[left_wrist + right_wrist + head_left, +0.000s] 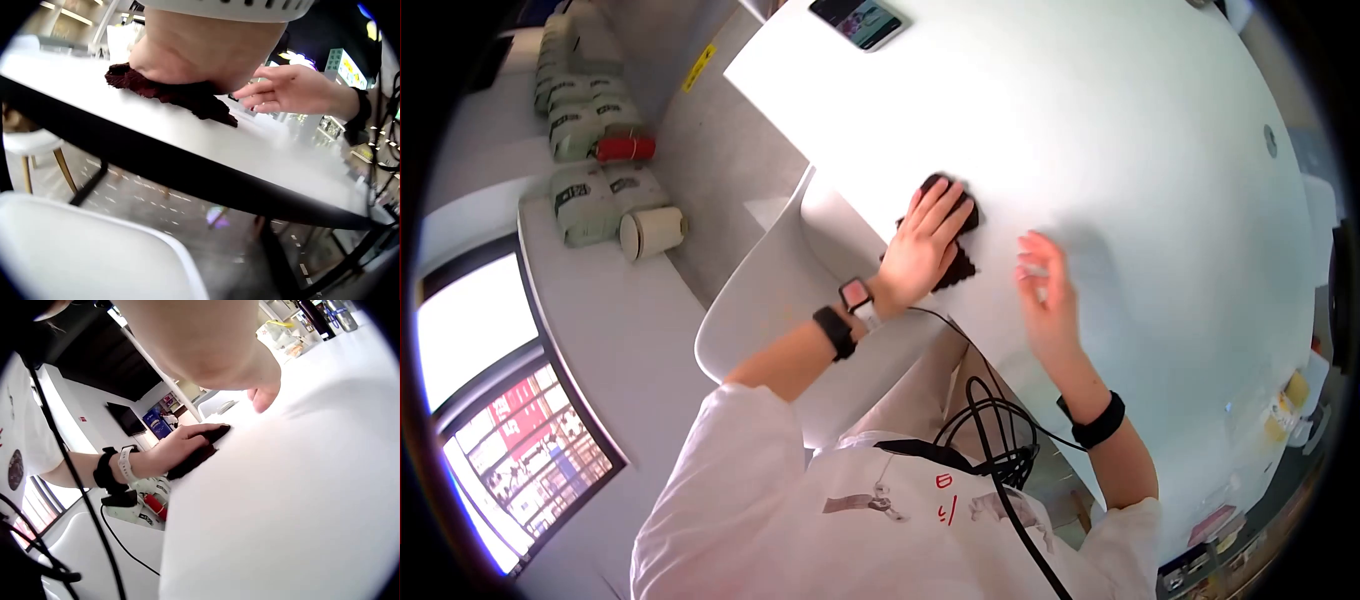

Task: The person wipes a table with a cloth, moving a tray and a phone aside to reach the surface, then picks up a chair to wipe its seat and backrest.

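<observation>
A dark maroon cloth (960,265) lies on the white table (1120,130) near its front edge. My left hand (925,245) presses flat on the cloth with straight fingers; the cloth (181,94) shows under the palm in the left wrist view, and the left hand (181,447) covers the cloth (197,459) in the right wrist view. My right hand (1045,290) hovers just right of the cloth, fingers relaxed and holding nothing; the right hand (294,90) is beside the cloth and apart from it.
A phone (858,20) lies at the table's far edge. A white chair (770,300) stands left of me by the table. Sacks (595,195), a red can (625,149) and a paper roll (652,232) sit on a side ledge. Cables (990,430) hang at my chest.
</observation>
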The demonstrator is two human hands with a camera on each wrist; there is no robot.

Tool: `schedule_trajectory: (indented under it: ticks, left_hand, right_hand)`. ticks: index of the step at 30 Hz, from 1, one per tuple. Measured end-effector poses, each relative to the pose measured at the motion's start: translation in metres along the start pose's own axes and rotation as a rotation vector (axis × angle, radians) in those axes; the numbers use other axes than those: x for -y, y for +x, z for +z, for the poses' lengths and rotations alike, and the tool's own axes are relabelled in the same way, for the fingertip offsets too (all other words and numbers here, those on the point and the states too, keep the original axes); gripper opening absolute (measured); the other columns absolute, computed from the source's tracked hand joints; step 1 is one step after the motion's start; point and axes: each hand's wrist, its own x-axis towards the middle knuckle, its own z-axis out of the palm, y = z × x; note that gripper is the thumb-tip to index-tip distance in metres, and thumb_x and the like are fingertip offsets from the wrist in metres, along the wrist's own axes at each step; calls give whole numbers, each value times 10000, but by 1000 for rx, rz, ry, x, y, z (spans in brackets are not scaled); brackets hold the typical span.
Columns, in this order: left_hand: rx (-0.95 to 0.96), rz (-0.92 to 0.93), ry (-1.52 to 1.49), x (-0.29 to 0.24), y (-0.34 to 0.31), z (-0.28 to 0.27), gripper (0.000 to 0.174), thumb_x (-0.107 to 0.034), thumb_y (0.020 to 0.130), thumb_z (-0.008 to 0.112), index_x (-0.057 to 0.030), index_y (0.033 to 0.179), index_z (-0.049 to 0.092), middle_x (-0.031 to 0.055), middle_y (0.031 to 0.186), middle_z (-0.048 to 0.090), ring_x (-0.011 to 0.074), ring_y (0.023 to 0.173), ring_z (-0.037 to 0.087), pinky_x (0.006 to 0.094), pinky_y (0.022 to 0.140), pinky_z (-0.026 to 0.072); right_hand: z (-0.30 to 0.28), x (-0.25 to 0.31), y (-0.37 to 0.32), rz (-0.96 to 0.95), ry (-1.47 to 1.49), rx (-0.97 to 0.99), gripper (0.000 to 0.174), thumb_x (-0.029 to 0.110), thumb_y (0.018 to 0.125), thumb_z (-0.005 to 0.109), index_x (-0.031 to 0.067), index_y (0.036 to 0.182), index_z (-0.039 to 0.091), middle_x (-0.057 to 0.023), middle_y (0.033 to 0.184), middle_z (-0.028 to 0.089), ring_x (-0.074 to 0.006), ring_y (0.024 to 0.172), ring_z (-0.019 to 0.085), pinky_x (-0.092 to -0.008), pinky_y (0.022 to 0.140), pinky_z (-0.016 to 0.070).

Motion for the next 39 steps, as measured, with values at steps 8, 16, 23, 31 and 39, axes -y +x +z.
schedule_trajectory:
  ticks: [8,16,23,31,39]
  left_hand:
    - [211,-300,-1721,-72,47,-2,666,-467,994,231,-44,1472,38,150,1527,109,234,1407,115,362,1132,96]
    - [-562,-547,-399,16,21,-34,495,-290,995,344,12,1386,306,178,1479,242,323,1394,151,437,1109,183]
    - [-748,-674,-265,32,9,13,578,-389,979,375,1,1394,277,211,1506,-111,377,1400,-8,472,1099,191]
    - [-666,-688,-186,32,9,11,564,-394,974,391,-18,1387,308,222,1506,-121,386,1401,14,478,1088,206]
    - [-646,-727,-166,37,9,12,571,-398,970,397,-39,1401,287,202,1518,-82,366,1404,50,452,1089,226]
  right_hand:
    - [13,29,21,-67,392,-278,480,196,891,614,26,1292,411,-65,1192,511,-137,1014,507,-290,822,442]
    - [-226,4,175,-486,-903,-923,294,240,841,661,-11,991,631,-154,1187,565,-225,1062,554,-323,858,462]
    - [-177,-42,214,-606,-926,-678,262,209,847,620,51,1052,658,-83,1246,566,-341,1118,473,-410,942,411]
    - [-47,-33,72,-800,-773,-67,256,114,721,684,138,975,680,-72,1064,537,-326,904,499,-423,799,464]
    - [-231,-45,200,-327,-1095,-866,174,187,826,644,148,986,699,-141,1065,550,-336,931,525,-407,776,467]
